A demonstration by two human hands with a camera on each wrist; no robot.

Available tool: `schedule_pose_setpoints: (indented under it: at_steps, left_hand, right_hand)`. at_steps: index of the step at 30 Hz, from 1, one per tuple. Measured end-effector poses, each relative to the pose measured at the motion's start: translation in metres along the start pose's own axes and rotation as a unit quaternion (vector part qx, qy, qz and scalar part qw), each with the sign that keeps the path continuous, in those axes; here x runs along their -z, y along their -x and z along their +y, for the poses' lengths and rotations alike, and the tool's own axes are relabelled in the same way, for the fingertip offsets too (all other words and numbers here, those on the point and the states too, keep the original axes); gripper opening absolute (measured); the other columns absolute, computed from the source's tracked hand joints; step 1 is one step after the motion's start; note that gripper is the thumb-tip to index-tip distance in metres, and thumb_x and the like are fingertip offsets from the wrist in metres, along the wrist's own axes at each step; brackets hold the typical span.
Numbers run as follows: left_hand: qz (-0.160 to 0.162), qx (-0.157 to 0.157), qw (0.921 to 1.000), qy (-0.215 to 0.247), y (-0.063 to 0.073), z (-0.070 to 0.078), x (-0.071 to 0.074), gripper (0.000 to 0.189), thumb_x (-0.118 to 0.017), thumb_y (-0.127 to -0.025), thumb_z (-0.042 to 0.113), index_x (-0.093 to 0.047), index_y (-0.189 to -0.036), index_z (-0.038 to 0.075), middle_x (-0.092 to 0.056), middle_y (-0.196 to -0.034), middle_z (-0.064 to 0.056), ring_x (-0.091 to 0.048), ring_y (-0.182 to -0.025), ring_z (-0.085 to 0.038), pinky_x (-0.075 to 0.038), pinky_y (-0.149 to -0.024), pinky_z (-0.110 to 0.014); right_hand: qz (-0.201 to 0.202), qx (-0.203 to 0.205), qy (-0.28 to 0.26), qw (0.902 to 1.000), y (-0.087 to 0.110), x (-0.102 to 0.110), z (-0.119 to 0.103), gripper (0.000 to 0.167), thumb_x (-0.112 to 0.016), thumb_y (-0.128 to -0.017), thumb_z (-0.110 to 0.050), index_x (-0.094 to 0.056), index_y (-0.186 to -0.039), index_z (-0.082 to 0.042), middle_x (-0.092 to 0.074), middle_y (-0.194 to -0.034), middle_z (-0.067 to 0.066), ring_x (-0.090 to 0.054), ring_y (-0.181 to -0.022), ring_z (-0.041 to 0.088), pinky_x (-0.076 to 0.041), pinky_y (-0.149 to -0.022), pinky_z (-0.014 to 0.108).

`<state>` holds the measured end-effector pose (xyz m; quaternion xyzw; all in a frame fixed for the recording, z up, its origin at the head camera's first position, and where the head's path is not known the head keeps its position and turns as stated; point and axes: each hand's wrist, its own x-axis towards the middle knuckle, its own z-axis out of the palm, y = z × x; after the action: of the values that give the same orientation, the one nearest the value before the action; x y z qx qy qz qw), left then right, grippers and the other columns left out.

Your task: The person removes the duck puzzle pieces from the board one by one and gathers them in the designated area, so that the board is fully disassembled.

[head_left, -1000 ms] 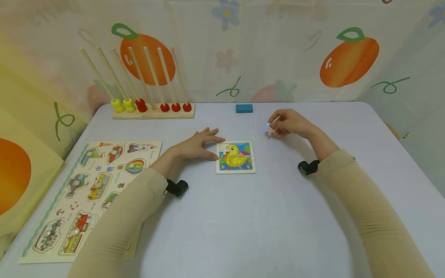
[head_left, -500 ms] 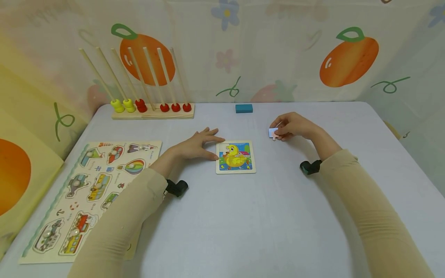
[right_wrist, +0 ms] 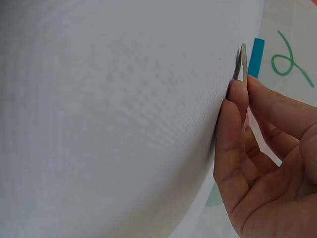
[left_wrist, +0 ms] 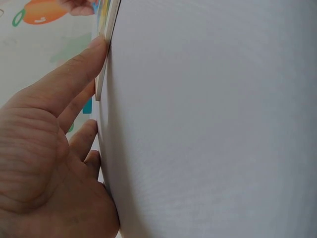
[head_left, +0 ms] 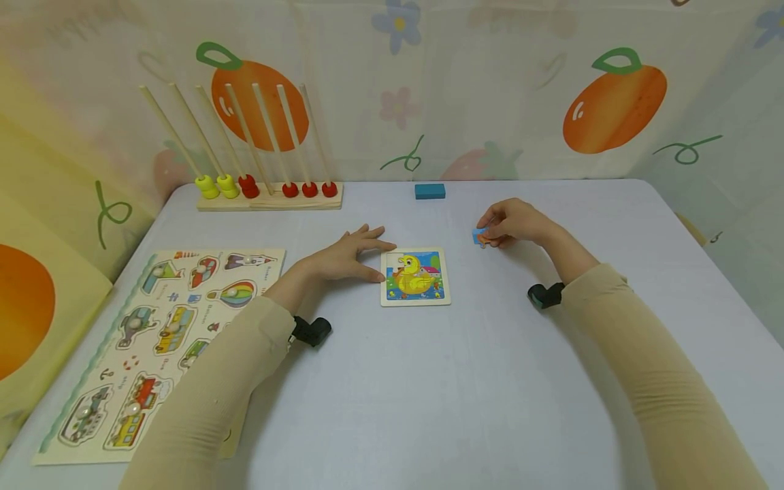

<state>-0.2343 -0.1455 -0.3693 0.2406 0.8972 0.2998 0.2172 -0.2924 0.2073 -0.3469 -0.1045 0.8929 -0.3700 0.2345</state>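
A small square duck puzzle (head_left: 416, 277) with a pale wooden frame lies flat on the table. My left hand (head_left: 346, 257) rests at its left side, fingers spread, thumb and a fingertip touching the frame's edge. The left wrist view shows the thumb (left_wrist: 74, 74) against that edge. To the right of the puzzle, my right hand (head_left: 516, 223) pinches a small blue and orange jigsaw piece (head_left: 480, 237) between thumb and fingers, close to the tabletop. In the right wrist view the thin piece (right_wrist: 244, 62) appears edge-on; part of it is hidden by the fingers.
A blue block (head_left: 430, 191) lies at the table's back edge. Back left stands a wooden counting rack (head_left: 269, 199) with tall pegs and red and yellow beads. A large vehicle peg puzzle board (head_left: 147, 354) lies under the left forearm. A printed curtain (head_left: 478, 82) hangs behind.
The jigsaw piece has tilted in my right fingers, its pale glare giving way to a blue and orange face. That hand shifted slightly toward me earlier. My left hand and the puzzle stay put.
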Motion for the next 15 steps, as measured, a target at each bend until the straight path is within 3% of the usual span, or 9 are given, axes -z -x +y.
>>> schedule_pose_setpoints:
  at_steps: [15]
  left_hand:
    - [-0.001, 0.000, 1.0000, -0.002, 0.0000, 0.0011, 0.0006, 0.064, -0.071, -0.087, 0.030, -0.049, -0.146, 0.020, -0.015, -0.168, -0.008, 0.004, -0.158, -0.034, 0.007, -0.125, -0.059]
  right_hand:
    - [0.007, -0.001, -0.001, 1.0000, 0.0016, 0.0002, 0.0005, 0.030, -0.063, -0.094, -0.012, -0.063, -0.120, 0.004, -0.069, -0.091, 0.005, -0.064, -0.070, 0.011, -0.058, -0.068, 0.023]
